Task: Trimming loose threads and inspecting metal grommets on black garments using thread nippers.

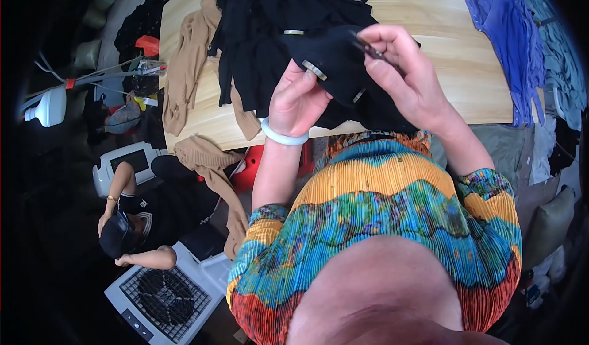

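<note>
A black knit garment with large round light-rimmed buttons lies across the near edge of the table, and part of it is lifted. My left hand, with a pale bangle at the wrist, is closed on its edge. The thumb presses beside a button that stands nearly edge-on. My right hand is closed around small dark thread snips, their pointed tip toward the cloth. The fingers hide most of the snips. Another button shows farther up the garment.
The light wooden table bears tan knitwear on the left and blue garments on the right. A tan sleeve hangs off the near left edge. At lower left, a person in a black cap is beside a fan unit.
</note>
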`<state>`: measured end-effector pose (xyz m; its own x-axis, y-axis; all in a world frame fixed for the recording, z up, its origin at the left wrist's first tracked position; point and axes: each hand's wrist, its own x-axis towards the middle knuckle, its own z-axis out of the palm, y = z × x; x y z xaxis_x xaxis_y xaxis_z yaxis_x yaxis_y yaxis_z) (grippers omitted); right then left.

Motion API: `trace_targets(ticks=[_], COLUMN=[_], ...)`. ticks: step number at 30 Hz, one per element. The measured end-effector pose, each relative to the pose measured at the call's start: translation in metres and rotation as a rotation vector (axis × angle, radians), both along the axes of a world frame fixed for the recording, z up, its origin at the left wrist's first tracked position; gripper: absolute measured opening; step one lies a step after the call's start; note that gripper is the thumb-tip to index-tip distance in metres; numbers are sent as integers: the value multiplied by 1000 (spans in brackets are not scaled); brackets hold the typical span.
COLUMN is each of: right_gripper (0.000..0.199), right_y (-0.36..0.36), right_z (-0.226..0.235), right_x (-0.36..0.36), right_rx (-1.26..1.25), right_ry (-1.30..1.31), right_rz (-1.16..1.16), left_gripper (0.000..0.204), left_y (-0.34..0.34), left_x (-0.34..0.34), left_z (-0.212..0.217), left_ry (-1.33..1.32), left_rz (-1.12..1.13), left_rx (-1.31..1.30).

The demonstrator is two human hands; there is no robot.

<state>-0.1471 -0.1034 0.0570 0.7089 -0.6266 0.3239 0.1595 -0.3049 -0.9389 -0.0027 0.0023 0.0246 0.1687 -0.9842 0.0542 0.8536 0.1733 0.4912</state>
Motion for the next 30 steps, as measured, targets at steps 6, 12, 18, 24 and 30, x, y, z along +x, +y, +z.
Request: trace_targets(ticks=[6, 12, 18, 24, 30], right_gripper=[21, 15, 22, 45, 34], right_y=[14, 15, 2, -8, -16], right_z=[6, -4, -20, -40, -49], right_x=[-4, -1, 4, 5, 14], right_rx=[-133, -233, -7, 323, 342], right_ry=[130, 87, 13, 92, 34], right_rz=[7, -73, -119, 185, 196], left_gripper=[34, 31, 27, 24, 29], left_y=[-2, -5, -5, -11, -25], left_x=[0, -4, -5, 11, 21], left_z=[-7, -10, 0, 11, 0], left_ry=[-180, -259, -19, 99, 127], left_rz=[45, 54, 36, 18, 93], left_rx=[-69, -61, 106, 211, 268])
